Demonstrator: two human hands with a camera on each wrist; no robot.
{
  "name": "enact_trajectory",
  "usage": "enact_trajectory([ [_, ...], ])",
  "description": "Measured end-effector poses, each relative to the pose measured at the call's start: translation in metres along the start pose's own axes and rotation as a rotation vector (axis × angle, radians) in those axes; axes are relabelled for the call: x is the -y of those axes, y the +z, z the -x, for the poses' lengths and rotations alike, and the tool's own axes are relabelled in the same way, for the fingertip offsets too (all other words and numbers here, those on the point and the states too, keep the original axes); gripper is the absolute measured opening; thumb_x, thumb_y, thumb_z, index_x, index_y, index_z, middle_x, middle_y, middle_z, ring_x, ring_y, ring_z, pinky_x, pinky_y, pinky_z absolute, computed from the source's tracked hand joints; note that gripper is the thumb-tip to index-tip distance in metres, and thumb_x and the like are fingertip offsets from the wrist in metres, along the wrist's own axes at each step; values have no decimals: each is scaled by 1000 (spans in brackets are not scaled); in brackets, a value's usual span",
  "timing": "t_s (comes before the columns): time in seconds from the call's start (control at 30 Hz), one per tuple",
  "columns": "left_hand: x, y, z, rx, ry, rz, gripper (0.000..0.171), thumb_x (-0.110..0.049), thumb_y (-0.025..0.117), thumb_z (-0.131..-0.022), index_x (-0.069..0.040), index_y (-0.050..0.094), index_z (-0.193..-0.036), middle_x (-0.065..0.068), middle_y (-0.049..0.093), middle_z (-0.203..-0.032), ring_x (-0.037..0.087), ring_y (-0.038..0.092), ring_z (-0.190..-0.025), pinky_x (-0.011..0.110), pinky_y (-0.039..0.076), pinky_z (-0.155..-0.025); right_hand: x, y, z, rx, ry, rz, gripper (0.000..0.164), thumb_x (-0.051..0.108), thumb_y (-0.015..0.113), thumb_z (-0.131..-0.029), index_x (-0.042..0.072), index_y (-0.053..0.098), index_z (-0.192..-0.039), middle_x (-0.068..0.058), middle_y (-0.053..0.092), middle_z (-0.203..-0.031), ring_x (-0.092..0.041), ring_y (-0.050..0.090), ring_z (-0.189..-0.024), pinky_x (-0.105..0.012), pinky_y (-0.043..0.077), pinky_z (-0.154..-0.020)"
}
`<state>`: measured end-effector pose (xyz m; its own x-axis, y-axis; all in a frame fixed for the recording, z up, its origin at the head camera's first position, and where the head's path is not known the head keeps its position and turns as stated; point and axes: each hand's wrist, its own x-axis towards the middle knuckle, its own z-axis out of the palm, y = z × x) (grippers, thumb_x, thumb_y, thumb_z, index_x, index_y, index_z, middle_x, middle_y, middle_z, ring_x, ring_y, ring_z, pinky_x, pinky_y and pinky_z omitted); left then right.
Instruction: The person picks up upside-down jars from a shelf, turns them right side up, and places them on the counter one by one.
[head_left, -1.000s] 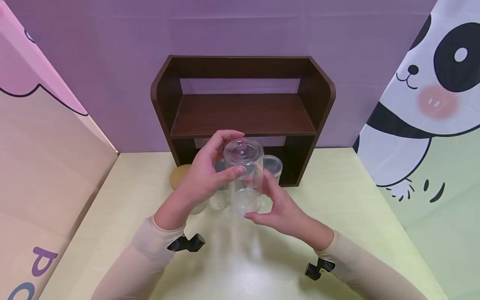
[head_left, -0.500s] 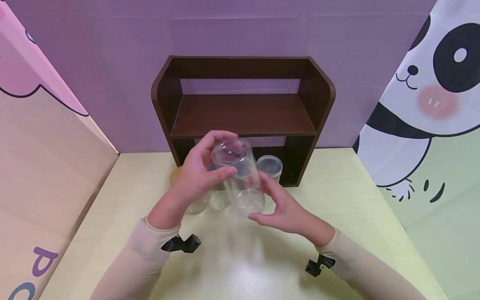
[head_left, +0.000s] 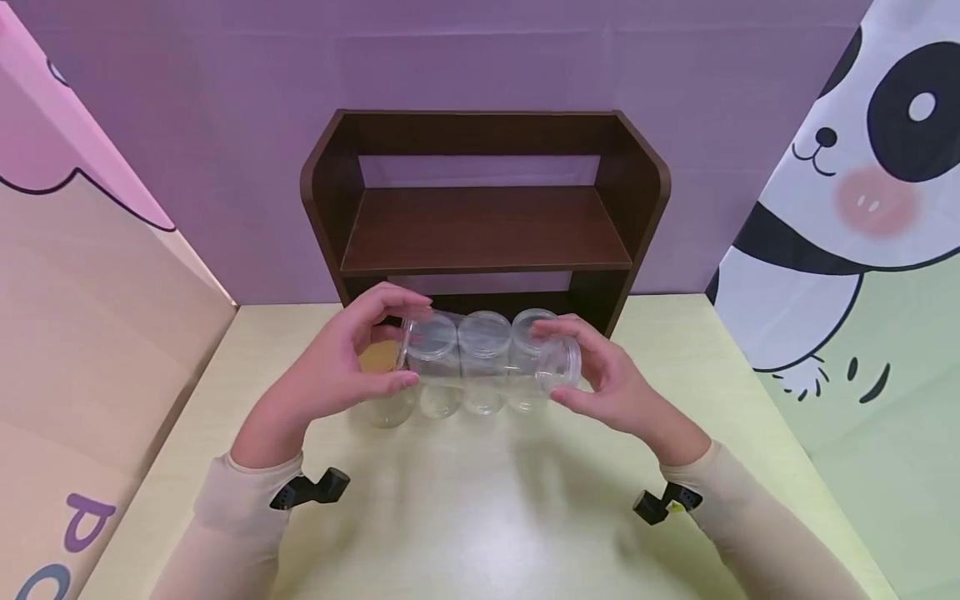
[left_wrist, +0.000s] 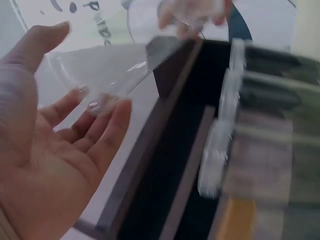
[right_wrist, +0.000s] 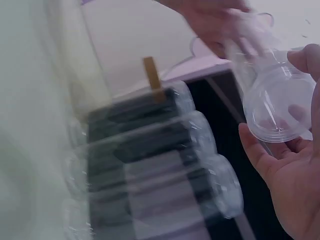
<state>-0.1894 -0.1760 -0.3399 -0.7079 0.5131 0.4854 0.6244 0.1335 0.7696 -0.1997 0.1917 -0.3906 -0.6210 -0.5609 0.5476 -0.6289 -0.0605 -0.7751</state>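
A clear plastic jar (head_left: 517, 371) lies sideways in the air between both hands, in front of the other jars. My left hand (head_left: 330, 367) grips its base end, thumb below and fingers above. At the rimmed end, my right hand (head_left: 611, 379) holds the jar the same way. The right wrist view shows that round rim (right_wrist: 277, 107) between thumb and fingers. Behind it stand three clear jars with clear tops (head_left: 483, 333), seen partly through the held one. To their left is a jar with a tan lid (head_left: 380, 357), partly hidden by my left hand.
A dark brown two-tier shelf (head_left: 487, 229) stands at the back of the pale table (head_left: 465, 517), right behind the jars. Purple cloth (head_left: 480, 67) hangs behind it, and printed panels flank the table, one with a panda (head_left: 847, 200).
The jar has turned from nearly upright to sideways, its base end swinging left. My left hand has moved left and down, my right hand right and up, both still holding it.
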Motion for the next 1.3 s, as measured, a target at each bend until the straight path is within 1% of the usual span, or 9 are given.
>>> enact_trajectory([
  [0.13,11,0,13,29,-56,-64,71,7,94,-82,-7,61,-143,11,61,-144,28,59,-133,29,56,-109,4,-10,-5,-43,-19,-27,68,-23,75,-84,-11,54,-147,-20,58,-148,-36,56,-136,-37,60,-107],
  [0.23,17,3,18,21,-71,-57,72,6,95,-81,-8,61,-143,10,61,-144,26,59,-133,28,56,-110,4,-13,-6,-58,-30,-42,66,-18,79,-86,-12,54,-146,-17,58,-147,-35,56,-136,-37,59,-108],
  [0.43,18,5,18,7,-59,-54,74,6,97,-79,-8,62,-143,6,61,-144,25,61,-132,30,56,-110,3,-16,-3,-63,-28,-55,72,-22,78,-85,-12,51,-151,-16,57,-149,-34,57,-136,-36,59,-109],
  [0.53,17,7,17,-1,-80,-76,73,4,97,-80,-8,62,-143,5,63,-145,26,62,-132,29,54,-113,5,-19,-4,-63,-47,-70,79,-24,76,-84,-13,47,-156,-18,56,-151,-33,56,-139,-35,56,-113],
  [0.73,18,16,18,17,-194,-126,73,-8,99,-83,-10,62,-147,3,65,-148,22,64,-136,27,49,-118,15,-25,-13,-88,-110,-137,77,-4,84,-94,-17,43,-158,-16,57,-152,-31,58,-139,-34,53,-115],
  [0.9,25,34,18,59,-245,-136,78,-16,100,-83,-11,62,-151,3,66,-149,25,66,-135,40,53,-117,28,-22,-28,-141,-100,-184,75,22,92,-94,-3,58,-156,-12,59,-152,-29,55,-136,-29,56,-108],
  [1.03,31,58,12,92,-251,-135,76,-20,101,-83,-12,63,-148,2,68,-144,25,68,-132,46,54,-116,38,-14,-43,-146,-50,-192,77,35,95,-89,7,64,-154,-12,60,-150,-31,56,-134,-29,58,-105],
  [1.17,37,83,5,129,-242,-100,71,-22,101,-83,-14,64,-143,-2,68,-139,20,66,-131,41,53,-117,43,-5,-54,-113,-6,-202,78,43,95,-87,11,66,-152,-10,63,-149,-31,61,-129,-31,60,-100],
  [1.3,41,97,3,126,-250,-87,70,-21,102,-81,-17,63,-138,-7,67,-134,15,64,-128,38,53,-117,44,2,-58,-80,18,-220,76,45,96,-86,15,67,-150,-6,64,-149,-29,64,-127,-31,61,-97],
])
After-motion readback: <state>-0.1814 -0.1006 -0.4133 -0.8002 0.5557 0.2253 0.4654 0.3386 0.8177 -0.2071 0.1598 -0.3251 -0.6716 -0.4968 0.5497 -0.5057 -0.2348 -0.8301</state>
